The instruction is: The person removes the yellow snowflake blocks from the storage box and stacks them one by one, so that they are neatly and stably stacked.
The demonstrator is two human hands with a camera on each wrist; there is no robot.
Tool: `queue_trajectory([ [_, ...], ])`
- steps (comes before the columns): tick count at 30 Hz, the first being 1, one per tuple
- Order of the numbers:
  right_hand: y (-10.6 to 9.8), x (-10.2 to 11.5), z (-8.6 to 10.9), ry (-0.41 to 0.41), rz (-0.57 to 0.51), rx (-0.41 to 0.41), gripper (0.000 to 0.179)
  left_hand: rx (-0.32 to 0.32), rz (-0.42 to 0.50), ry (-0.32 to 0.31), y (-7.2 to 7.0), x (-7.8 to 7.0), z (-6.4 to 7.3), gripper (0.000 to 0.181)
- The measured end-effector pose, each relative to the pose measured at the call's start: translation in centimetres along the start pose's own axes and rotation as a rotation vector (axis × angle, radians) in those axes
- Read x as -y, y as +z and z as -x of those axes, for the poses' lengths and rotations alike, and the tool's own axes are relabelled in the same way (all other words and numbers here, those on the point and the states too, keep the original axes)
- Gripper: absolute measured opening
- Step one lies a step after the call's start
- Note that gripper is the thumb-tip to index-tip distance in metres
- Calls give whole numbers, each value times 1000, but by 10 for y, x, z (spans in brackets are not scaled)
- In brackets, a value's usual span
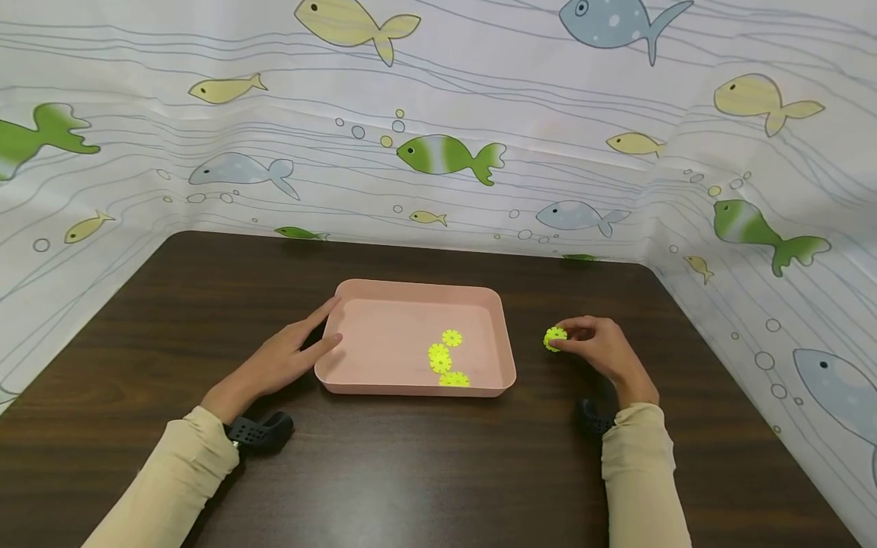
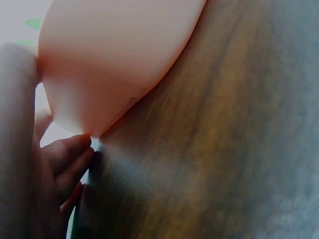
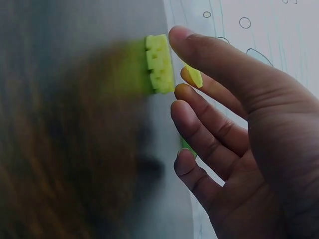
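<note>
A pink tray lies on the table, with several yellow notched discs in its right half. My left hand holds the tray's left side. Its thumb reaches over the rim, and fingertips touch the outer wall in the left wrist view. Right of the tray, my right hand pinches a yellow notched disc between thumb and fingers. Just under that disc, a small stack of yellow discs stands on the table; the fingers partly hide the held disc.
The dark wooden table extends around the tray. Behind it and along both sides stands a white fish-patterned sheet. Black straps sit at both wrists, close above the tabletop.
</note>
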State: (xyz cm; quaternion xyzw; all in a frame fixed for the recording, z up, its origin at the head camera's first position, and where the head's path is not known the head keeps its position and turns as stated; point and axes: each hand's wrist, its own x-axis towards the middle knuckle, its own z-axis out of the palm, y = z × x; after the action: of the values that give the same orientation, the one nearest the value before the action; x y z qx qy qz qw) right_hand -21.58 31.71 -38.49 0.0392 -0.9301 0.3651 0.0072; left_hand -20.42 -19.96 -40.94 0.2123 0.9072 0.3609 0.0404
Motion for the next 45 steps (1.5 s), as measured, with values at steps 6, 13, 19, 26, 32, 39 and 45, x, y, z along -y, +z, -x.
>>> queue_trajectory([
  [6,1,-2,-2,11,14,-3,40,1,9,4,-1,0,-1,73],
  [13,1,-1,-1,15,12,7,39,4,6,-3,-1,0,-1,74],
  [19,1,-3,-1,18,24,14,39,5,4,-5,-1,0,-1,74],
  [26,1,-4,-2,36,15,30,40,4,8,-4,-1,-1,0,73],
  [32,-1,3,0,49,64,15,52,3,1,-12,-2,-1,1,74],
  [39,2,33,-3,-46,67,-24,53,-8,0,-15,-3,0,2,74],
  [45,29,70,-14,-119,10,-17,43,-5,7,-9,0,0,2,74],
])
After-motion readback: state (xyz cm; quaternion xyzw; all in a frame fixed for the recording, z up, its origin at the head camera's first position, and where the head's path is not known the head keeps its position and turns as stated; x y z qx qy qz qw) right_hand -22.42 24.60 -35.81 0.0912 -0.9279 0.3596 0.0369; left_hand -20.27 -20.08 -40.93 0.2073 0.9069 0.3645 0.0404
